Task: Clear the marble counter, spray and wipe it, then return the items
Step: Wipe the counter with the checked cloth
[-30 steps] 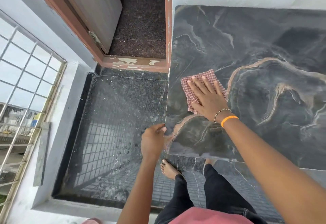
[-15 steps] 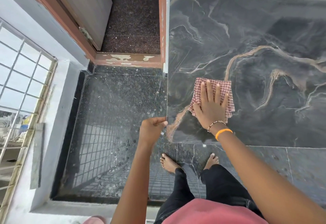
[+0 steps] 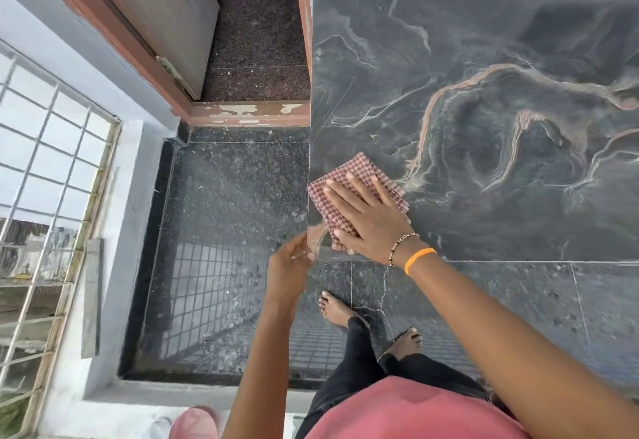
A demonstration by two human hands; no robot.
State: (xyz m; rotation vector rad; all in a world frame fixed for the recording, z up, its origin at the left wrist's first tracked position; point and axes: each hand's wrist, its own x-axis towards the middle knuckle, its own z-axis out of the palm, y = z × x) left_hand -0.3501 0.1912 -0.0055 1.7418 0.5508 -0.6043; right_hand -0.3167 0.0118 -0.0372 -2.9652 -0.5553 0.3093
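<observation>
Left hand (image 3: 290, 262): at the counter's near left corner, blurred; fingers curled at the edge, grip cannot be told.
Right hand (image 3: 366, 219): flat, fingers straight and spread, pressing down on the cloth.
Checked cloth (image 3: 349, 175): folded, under the palm, at the left edge.
Marble counter (image 3: 484, 92): dark, veined.

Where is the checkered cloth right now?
The checkered cloth lies on the marble counter's near left corner, flat under the right hand.
</observation>
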